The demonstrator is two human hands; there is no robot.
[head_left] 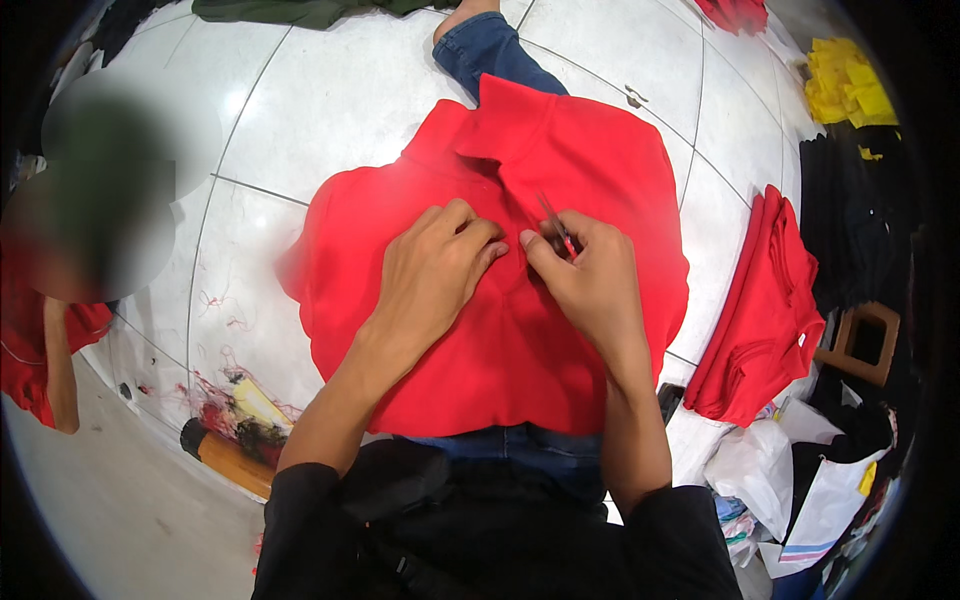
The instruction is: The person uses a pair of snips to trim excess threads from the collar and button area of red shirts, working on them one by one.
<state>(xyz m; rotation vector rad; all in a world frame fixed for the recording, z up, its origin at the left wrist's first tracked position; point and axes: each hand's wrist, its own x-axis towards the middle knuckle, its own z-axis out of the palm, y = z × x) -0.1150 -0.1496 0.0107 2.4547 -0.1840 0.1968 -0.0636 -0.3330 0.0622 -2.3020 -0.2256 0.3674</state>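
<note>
A red collared shirt [470,375] is spread across my lap, its collar pointing away from me and its front opening running down the middle. My left hand [432,268] has its fingers curled in a pinch on the cloth just left of that opening. On the other side, my right hand [598,285] holds a small pair of thread snips [551,214], blades pointing up and away and a bit of red showing by the fingers. Its thumb and index finger meet near the opening's edge. Whatever lies between the left fingertips is too small to make out.
Folded red garments [745,335] lie on the tiled floor to the right. Beyond them are black garments [845,225], yellow cloth [848,85] and a white plastic bag [752,470]. Thread scraps [228,408] and an orange-brown cylinder [232,455] are at left, near another person's arm [60,365].
</note>
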